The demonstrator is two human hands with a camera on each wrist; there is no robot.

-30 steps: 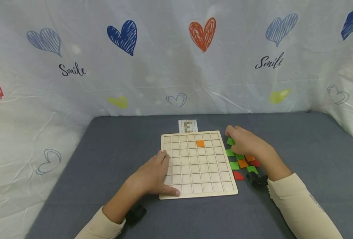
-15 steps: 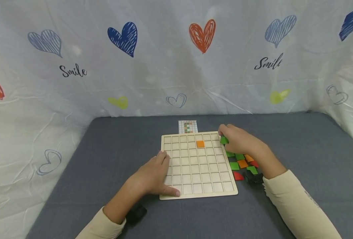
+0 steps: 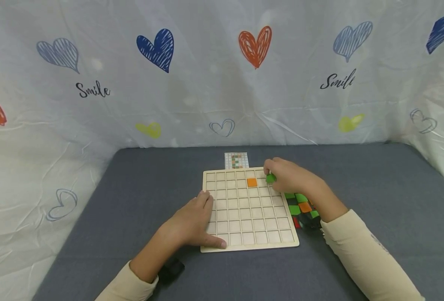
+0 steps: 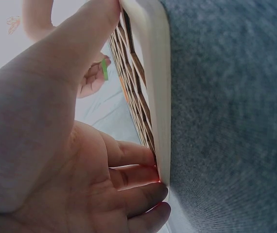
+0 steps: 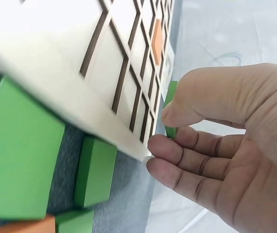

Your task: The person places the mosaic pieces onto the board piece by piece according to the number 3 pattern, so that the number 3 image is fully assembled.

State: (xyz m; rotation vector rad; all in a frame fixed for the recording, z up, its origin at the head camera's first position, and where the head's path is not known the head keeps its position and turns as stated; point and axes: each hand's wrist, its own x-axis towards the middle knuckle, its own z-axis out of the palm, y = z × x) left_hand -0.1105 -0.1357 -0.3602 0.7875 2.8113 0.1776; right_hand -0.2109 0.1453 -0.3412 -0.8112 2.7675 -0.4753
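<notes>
I note that the right hand (image 3: 287,179) has lifted a green tile (image 3: 270,178) from the loose tiles (image 3: 300,205) beside the wooden grid board (image 3: 244,242) and now pinches it above the upper right cells, near the seated orange tile (image 3: 252,182). The left hand (image 3: 189,221) remains flat, fingers relaxed, pressing the board's left edge.

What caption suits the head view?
Right hand pinches a green tile over the wooden grid board; left hand steadies it.
</notes>
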